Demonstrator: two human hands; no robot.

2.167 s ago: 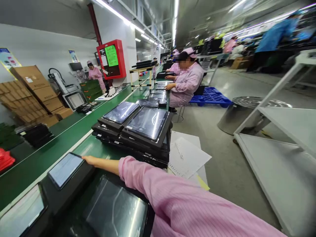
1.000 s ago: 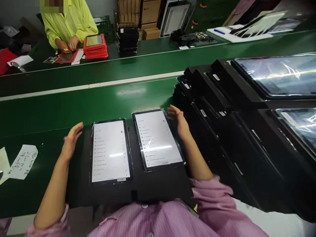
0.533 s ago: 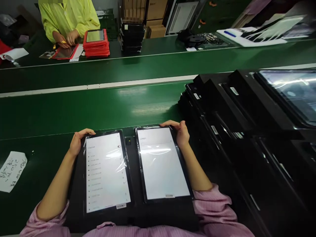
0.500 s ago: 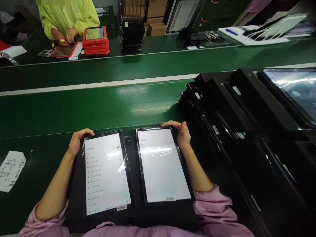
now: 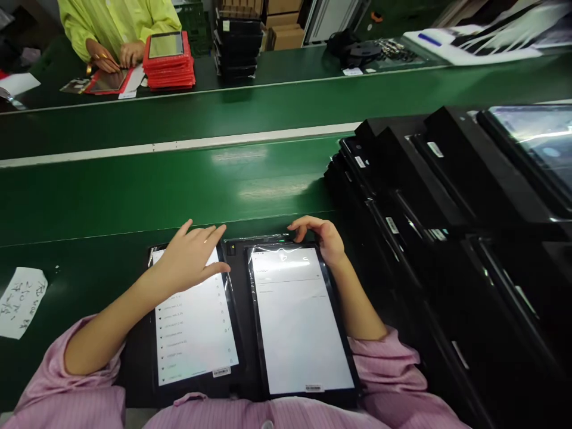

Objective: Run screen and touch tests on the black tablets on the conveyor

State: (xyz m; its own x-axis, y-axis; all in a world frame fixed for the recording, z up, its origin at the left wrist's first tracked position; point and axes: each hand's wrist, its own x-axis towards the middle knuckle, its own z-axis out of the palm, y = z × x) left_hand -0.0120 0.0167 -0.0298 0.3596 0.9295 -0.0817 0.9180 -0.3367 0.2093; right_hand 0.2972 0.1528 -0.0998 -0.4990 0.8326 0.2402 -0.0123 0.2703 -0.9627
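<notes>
Black-framed tablet with a lit white screen showing a list of lines (image 5: 196,339) lies face up at the person's left on a flat black tray (image 5: 239,274), just beside a second black-framed tablet with a mostly blank white screen (image 5: 304,333), which lies on the right of the same tray. Each bears a small white barcode label near its lower edge, close to the person's pink striped shirt (image 5: 223,414). Over the upper part of the list-screen tablet is the left hand (image 5: 190,256), palm down, fingers and thumb spread; I cannot tell whether it touches the glass. By the upper right corner of the other tablet is the right hand (image 5: 319,238), its fingers bent; I cannot tell whether they pinch anything. Well to the left lies a white paper note with dark handwriting (image 5: 21,301); to the right rise stacked black trays (image 5: 465,161), one carrying a glossy tablet in clear film (image 5: 540,140). Beyond runs a shiny green work surface (image 5: 179,185) crossed by a white strip (image 5: 250,137). Farthest off, a co-worker in a yellow shirt (image 5: 80,30) has both hands at a red-edged flat panel (image 5: 107,82), near a pile of red cases (image 5: 168,71) and a dark stack of flat black units (image 5: 238,47)
</notes>
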